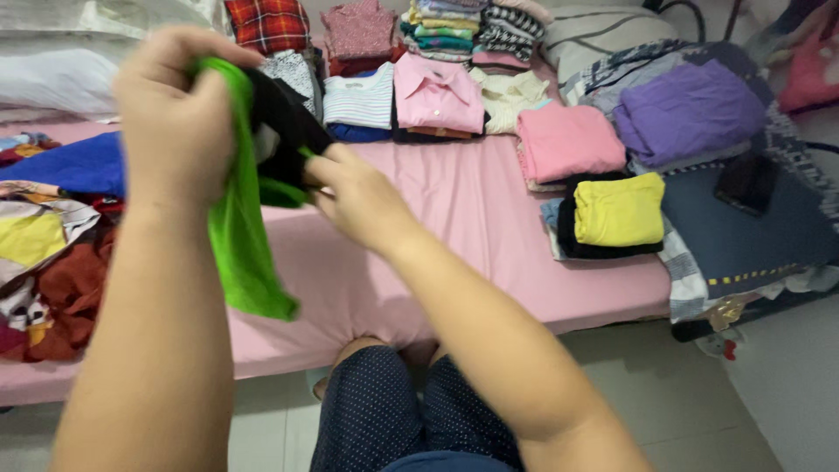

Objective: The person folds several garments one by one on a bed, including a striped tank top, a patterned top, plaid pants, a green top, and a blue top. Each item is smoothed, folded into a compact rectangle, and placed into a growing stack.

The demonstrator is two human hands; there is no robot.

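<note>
The left hand (175, 118) is up high over the bed (454, 218). Its grip is closed tight on the top of a green and black garment (249, 175). The green part hangs down from that hand in a long strip, above the pink sheet. The black part sits at the top, between the two hands.

The right hand (358, 197) is lower and just beside the left one. Its fingers pinch the black edge of the same garment, so this grip is closed on it too. The garment is in the air and does not lie on the bed.

Behind the hands, near the far side of the bed, there are folded clothes in rows. There is a striped white top (363, 96), a pink shirt (437, 92) and a cream top (511, 96). To the right sit a folded pink pile (568, 140), a folded yellow top (620, 210) on something black, and a purple cloth (690, 114). A dark phone (747, 183) lies on a blue blanket (743, 236).

On the left is a messy heap of unfolded clothes (44, 262) with a blue cloth (79, 166) on it. The person's knees in dotted blue shorts (393, 411) show at the bottom, by the bed's edge.
</note>
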